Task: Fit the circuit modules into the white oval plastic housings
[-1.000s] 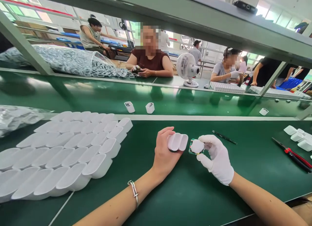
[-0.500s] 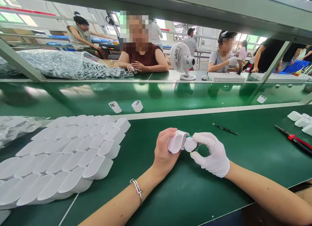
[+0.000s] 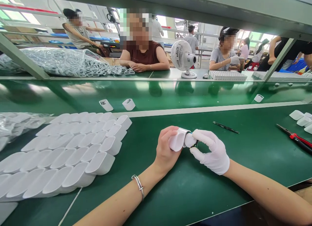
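My bare left hand [image 3: 167, 151] is wrapped round a white plastic housing [image 3: 177, 140], its open end facing right. In my gloved right hand [image 3: 211, 151], thumb and fingers pinch a small round white part with a dark circuit board [image 3: 190, 140]. That part sits at the mouth of the housing, partly inside it. How deep it reaches in is hidden. Rows of similar white housings [image 3: 80, 140] stand on the green table to the left of my hands.
Black tweezers [image 3: 226, 127] and red-handled pliers [image 3: 294, 137] lie to the right. Several loose housings [image 3: 128, 104] ride on the green belt [image 3: 195, 93] beyond the white strip. A white fan [image 3: 182, 58] and co-workers are across from me. A metal beam [image 3: 170, 11] crosses overhead.
The round white part has moved left, closer into the mouth of the housing. Two housings on the belt have shifted left in view, and the camera view has shifted slightly.
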The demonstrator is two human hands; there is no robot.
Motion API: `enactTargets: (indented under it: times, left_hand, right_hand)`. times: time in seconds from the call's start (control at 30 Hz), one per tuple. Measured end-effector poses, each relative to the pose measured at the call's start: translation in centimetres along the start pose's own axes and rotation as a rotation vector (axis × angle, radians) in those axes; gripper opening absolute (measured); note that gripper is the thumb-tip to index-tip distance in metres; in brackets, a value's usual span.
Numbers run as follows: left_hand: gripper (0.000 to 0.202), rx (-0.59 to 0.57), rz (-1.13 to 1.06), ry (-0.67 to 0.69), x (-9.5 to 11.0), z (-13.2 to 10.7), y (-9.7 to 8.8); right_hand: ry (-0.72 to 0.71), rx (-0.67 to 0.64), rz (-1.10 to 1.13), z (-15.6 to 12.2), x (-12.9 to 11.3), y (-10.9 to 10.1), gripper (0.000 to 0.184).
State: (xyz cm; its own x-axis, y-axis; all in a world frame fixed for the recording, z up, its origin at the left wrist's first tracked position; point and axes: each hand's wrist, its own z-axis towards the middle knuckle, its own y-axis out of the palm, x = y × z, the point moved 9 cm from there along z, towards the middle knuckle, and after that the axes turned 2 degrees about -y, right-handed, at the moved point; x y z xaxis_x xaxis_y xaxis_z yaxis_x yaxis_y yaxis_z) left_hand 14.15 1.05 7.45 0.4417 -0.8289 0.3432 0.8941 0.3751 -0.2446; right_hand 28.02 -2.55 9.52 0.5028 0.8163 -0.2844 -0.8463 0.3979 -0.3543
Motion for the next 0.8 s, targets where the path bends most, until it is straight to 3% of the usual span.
enactTargets:
  times: [0.37, 0.5, 0.57, 0.67, 0.73, 0.8]
  left_hand:
    - [0.046, -0.016, -0.002, -0.006, 0.0, 0.0, 0.3]
    - [0.046, -0.045, -0.057, -0.085, -0.6, -0.2, 0.6]
    - [0.048, -0.072, -0.107, -0.181, -1.3, -0.5, 0.9]
    - [0.051, -0.126, -0.206, -0.331, -2.3, -1.0, 1.6]
    - [0.050, -0.170, -0.282, -0.380, -2.6, -1.2, 2.1]
    - [0.051, -0.218, -0.350, -0.379, -2.4, -1.3, 2.7]
  right_hand:
    - [0.041, -0.085, -0.014, -0.4, 0.9, 0.9, 0.060]
    - [0.098, -0.107, 0.055, -0.6, 1.4, 1.0, 0.053]
    - [0.234, -0.116, 0.193, -0.9, 2.5, 1.3, 0.047]
    - [0.637, -0.161, 0.492, -2.4, 5.6, 2.6, 0.050]
    - [0.867, -0.248, 0.676, -3.5, 6.7, 3.9, 0.057]
    - [0.972, -0.381, 0.826, -3.9, 6.8, 4.8, 0.060]
